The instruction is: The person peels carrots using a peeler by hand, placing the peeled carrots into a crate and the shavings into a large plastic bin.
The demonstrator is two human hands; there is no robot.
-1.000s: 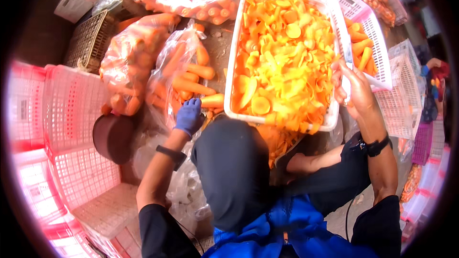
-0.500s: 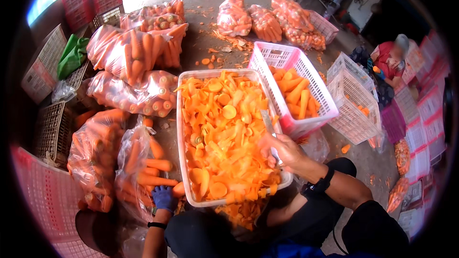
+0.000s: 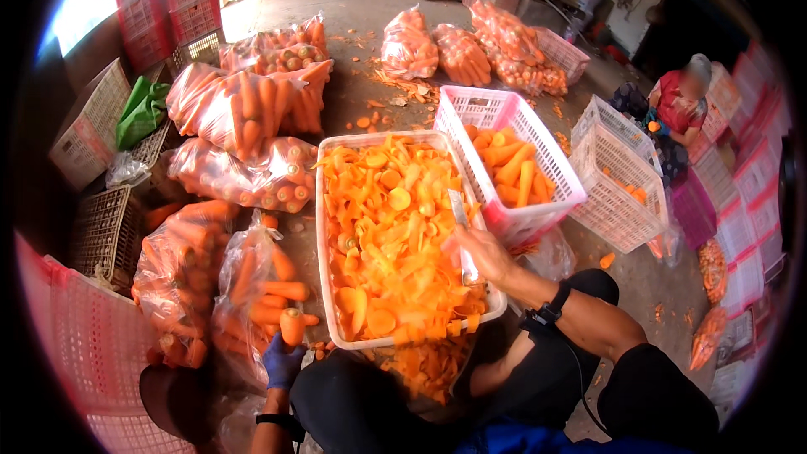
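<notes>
My left hand point(image 3: 284, 363), in a blue glove, is closed around a carrot point(image 3: 292, 326) beside the near-left corner of the white tub. An opened clear bag of carrots point(image 3: 261, 290) lies just beyond that hand. My bare right hand point(image 3: 487, 256) is closed on a knife-like tool point(image 3: 458, 208) with a flat metal blade, over the tub's right side. The fingers hide part of the tool, so its exact kind is unclear. Carrot peelings point(image 3: 395, 235) and cut slices heap up inside the white tub point(image 3: 324, 244) in front of me.
Right of the tub stands a pink-and-white crate point(image 3: 538, 214) of peeled carrots, then another white crate point(image 3: 622, 189). Filled carrot bags point(image 3: 244, 172) are piled at the left, others point(image 3: 462, 55) farther back. A seated person point(image 3: 681, 101) works at the far right. Peelings litter the floor.
My left hand, earlier low among the carrots by the bag, has drawn back nearer me and now holds a carrot upright. The right hand has shifted slightly left with the tool.
</notes>
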